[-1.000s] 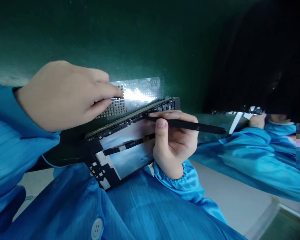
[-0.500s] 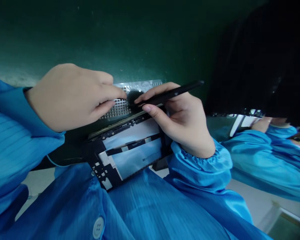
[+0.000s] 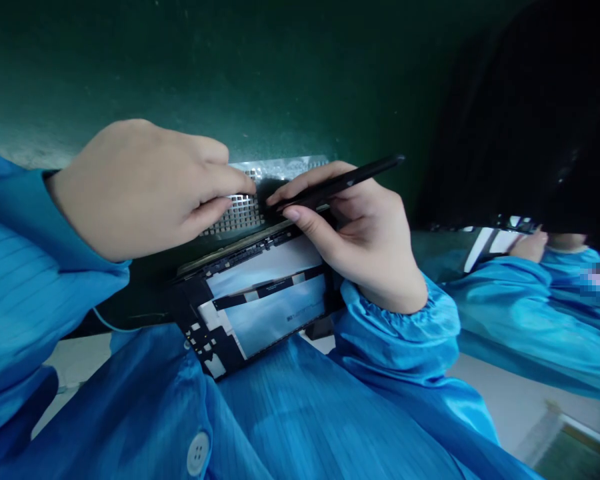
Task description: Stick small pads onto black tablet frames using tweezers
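Observation:
My left hand is closed, with its index finger and thumb at a clear sheet covered in rows of small square pieces. The sheet lies on the green table. In my right hand is a slim black tool, probably tweezers, pinched between thumb and fingers and slanting up to the right. Its working tip is hidden by fingers and shadow over the sheet. Just below the hands sits an opened tablet-like device, tilted, with a black frame, pale blue panels and small white patches.
The green table surface stretches away beyond the sheet. A large black shape fills the upper right. Another person's blue sleeve and hand are at the right. A blue cord runs near my left sleeve.
Very little differs. My right hand and the black tool have shifted slightly left. My left hand stays at the sheet, and the device keeps its place.

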Demonstrator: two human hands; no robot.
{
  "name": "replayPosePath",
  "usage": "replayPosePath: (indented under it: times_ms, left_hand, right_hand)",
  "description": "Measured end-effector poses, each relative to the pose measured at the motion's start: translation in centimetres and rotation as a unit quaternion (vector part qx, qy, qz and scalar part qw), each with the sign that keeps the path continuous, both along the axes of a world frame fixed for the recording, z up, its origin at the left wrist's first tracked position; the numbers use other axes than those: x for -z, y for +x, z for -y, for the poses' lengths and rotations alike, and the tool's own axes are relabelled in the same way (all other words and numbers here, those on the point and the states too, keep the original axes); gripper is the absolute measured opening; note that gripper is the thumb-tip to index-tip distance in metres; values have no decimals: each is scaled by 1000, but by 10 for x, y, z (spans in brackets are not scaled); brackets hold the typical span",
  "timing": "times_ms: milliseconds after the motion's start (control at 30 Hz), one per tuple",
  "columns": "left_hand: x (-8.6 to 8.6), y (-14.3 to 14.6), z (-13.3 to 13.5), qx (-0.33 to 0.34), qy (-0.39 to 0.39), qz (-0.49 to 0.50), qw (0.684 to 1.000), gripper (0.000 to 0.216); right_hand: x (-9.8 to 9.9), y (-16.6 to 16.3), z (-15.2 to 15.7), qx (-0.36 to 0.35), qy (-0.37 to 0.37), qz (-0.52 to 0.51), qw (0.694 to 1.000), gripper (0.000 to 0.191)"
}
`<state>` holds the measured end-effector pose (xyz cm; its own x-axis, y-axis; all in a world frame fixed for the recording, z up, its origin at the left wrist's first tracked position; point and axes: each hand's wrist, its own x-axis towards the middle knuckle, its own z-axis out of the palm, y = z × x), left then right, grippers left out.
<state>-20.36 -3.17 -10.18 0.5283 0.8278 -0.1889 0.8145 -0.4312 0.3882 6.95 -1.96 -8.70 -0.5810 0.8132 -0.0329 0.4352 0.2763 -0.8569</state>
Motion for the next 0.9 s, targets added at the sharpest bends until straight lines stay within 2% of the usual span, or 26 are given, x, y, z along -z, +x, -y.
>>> replayPosePath:
  times_ms: [267,333,367,433,533,600,900]
  left_hand:
    - [-3,1,-1,23,16,-33,999,64]
    - [-3,0,-1,23,21,-43,999,64]
    - [-2,0,0,20,23,-40,999,64]
    - [0,-2,0,16,22,-19,999,65]
    - [4,-3,2,11,17,25,999,69]
    - [6,-4,2,5,4,35,999,68]
    - [2,-6,2,-4,2,18,1000,72]
  right_hand:
    - [-7,-3,-6,-28,31,36,998,7]
    - [-8,-3,-1,-7,27,15,1000,6]
    - [-7,-3,5,26,24,-8,999,5]
    - [-4,-4,21,135,31,-65,988,5]
    - [4,-6,50,299,77,-133,942,10]
    - [11,-7,64,338,101,-144,924,9]
    - [31,-3,70,297,103,-157,936,13]
